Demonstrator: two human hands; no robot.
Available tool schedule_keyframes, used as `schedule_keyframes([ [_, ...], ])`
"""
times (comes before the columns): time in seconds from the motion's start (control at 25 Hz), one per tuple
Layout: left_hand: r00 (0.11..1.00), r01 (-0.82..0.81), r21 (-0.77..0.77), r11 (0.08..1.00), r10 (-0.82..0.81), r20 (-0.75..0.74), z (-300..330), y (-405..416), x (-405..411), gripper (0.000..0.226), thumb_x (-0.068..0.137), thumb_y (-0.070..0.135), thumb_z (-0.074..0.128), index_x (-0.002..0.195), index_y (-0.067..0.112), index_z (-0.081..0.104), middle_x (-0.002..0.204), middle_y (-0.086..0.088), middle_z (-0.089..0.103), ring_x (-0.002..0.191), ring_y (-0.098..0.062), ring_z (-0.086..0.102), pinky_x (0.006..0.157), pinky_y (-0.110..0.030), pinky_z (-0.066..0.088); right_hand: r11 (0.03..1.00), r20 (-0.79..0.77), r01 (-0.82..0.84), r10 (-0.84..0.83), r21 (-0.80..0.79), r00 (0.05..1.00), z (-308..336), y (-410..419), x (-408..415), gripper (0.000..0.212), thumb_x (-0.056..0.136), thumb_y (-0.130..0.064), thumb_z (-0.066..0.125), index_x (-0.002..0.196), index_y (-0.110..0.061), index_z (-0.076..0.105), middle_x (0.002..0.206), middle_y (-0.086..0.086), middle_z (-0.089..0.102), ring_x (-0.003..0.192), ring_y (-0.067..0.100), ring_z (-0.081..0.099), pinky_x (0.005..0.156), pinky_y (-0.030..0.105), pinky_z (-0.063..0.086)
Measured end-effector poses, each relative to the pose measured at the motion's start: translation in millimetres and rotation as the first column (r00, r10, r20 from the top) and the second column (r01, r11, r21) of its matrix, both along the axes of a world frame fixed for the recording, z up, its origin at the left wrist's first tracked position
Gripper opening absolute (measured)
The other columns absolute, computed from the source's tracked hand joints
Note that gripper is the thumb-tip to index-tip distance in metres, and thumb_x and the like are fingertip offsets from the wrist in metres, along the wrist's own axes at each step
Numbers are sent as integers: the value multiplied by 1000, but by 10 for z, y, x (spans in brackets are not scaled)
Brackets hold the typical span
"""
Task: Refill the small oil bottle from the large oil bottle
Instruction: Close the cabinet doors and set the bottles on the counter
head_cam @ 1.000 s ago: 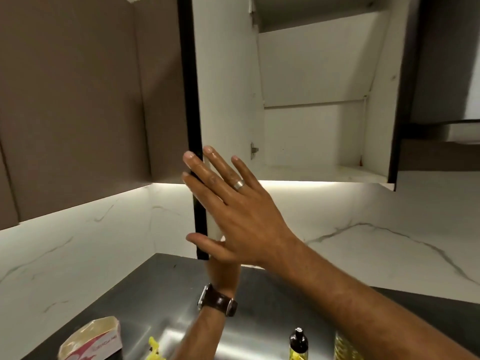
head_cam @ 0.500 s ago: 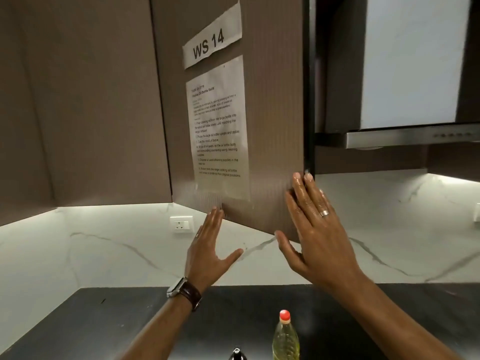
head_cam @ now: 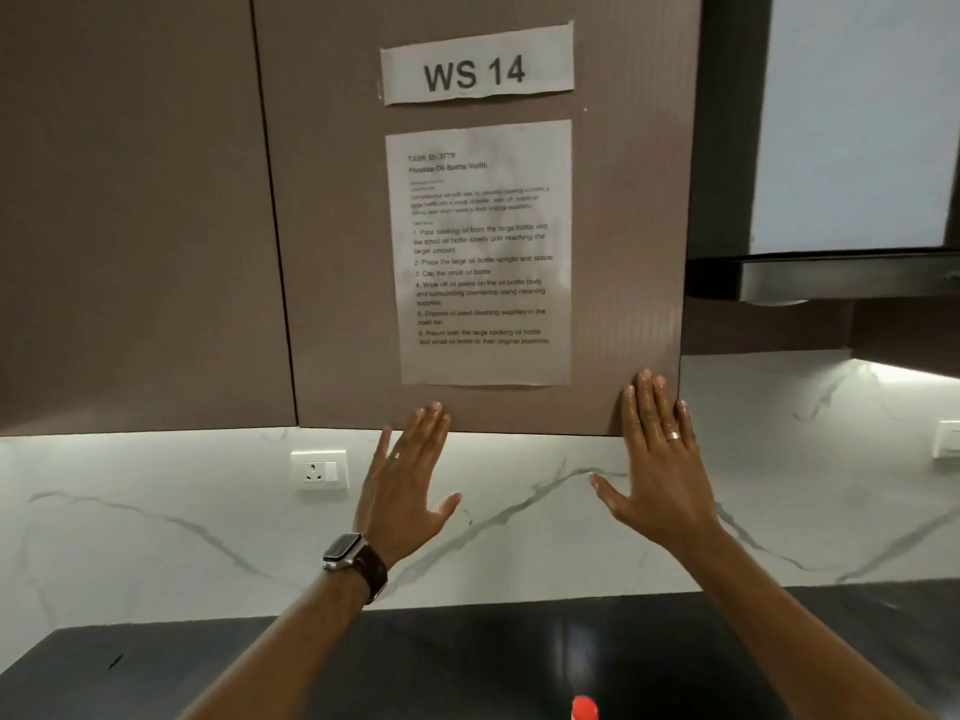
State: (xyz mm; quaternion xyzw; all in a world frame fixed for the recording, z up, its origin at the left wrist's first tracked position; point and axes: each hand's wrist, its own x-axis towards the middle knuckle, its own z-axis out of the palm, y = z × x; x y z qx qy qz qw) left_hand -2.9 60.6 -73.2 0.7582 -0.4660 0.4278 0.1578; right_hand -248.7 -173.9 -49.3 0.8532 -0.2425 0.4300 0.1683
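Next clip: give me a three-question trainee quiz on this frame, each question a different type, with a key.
1. True or false: both hands lie flat against the cabinet door.
2. Which wrist wears the watch? A) left B) right C) neither
3. Fill in: the sign above the instruction sheet reads "WS ___".

Key
1. True: the left hand and right hand have straight fingers on its lower edge.
2. A
3. 14

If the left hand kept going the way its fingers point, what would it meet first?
The left hand points up at the brown cabinet door; its fingertips already seem to touch the lower edge. Sliding on, it would likely reach the taped instruction sheet.
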Motion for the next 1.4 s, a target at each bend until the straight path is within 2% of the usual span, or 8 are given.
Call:
schedule_keyframes([
  [0.24, 998, 14, -4, 1000, -14, 65, -62, -138, 278, 110, 83, 58, 73, 166, 14, 16, 174, -4, 5, 161, -20, 5, 130, -50, 3, 989, -5, -4, 4, 149, 1000, -171, -252, 441, 118, 86, -59, 70, 164, -12, -4, 173, 7, -17, 160, 28, -12, 128, 46, 3],
  [0.56, 999, 14, -46, 999, -12, 43, -99, -267, 294, 107, 85, 59, 68, 166, 14, 15, 174, -4, 7, 161, -20, 6, 128, -55, 9, 981, 8, -84, 84, 173, 996, -193, -519, 605, 112, 89, -62, 64, 165, -14, -3, 173, 4, -17, 160, 26, -11, 128, 47, 5],
  [0.84, 974, 88, -182, 979, -123, -192, -261, -299, -7, 106, 85, 53, 71, 165, 11, 14, 174, -5, 10, 161, -19, 8, 128, -53, 16, 966, 35, -204, 201, 156, 979, -272, -602, 441, 108, 90, -56, 68, 165, -12, 5, 174, 8, -9, 161, 25, -5, 129, 48, 11],
  [1.0, 786, 168, -236, 957, -275, -554, -1073, -211, -615, 107, 83, 46, 83, 165, 18, 20, 170, -2, 26, 153, -16, 30, 119, -42, 35, 910, -36, -212, 240, 356, 970, -642, -353, 202, 104, 90, -60, 65, 165, -15, 8, 174, 5, 0, 161, 23, 4, 127, 45, 19],
  [1.08, 613, 190, -275, 942, -333, -717, -1574, -156, -987, 101, 82, 52, 82, 162, 22, 28, 163, 3, 39, 146, -10, 41, 116, -42, 42, 858, -81, -210, 279, 468, 957, -923, -114, 13, 87, 91, -65, 60, 158, -18, 32, 166, 6, 32, 152, 24, 34, 116, 41, 39],
  [1.2, 376, 184, -343, 921, -389, -841, -2187, -98, -1500, 94, 77, 62, 79, 156, 25, 41, 154, 14, 48, 140, -2, 47, 110, -41, 50, 795, -214, -96, 275, 599, 937, -1272, 307, -296, 49, 91, -74, 46, 100, -29, 64, 98, -7, 68, 87, 8, 66, 69, 17, 46],
  [1.28, 274, 149, -331, 932, -360, -892, -2439, -130, -1755, 96, 73, 67, 80, 154, 28, 44, 152, 17, 50, 138, 1, 48, 110, -38, 50, 792, -362, 20, 256, 610, 896, -1448, 539, -380, 64, 88, -82, 30, 71, -27, 57, 66, -9, 59, 59, 3, 55, 54, 15, 32],
  [1.4, 237, 119, -252, 960, -274, -932, -2621, -294, -1961, 96, 68, 68, 83, 149, 31, 48, 144, 18, 56, 132, 4, 50, 109, -34, 50, 854, -529, 151, 161, 498, 833, -1661, 746, -321, 85, 83, -91, 15, 62, -23, 60, 55, -7, 57, 50, 9, 57, 51, 19, 43],
])
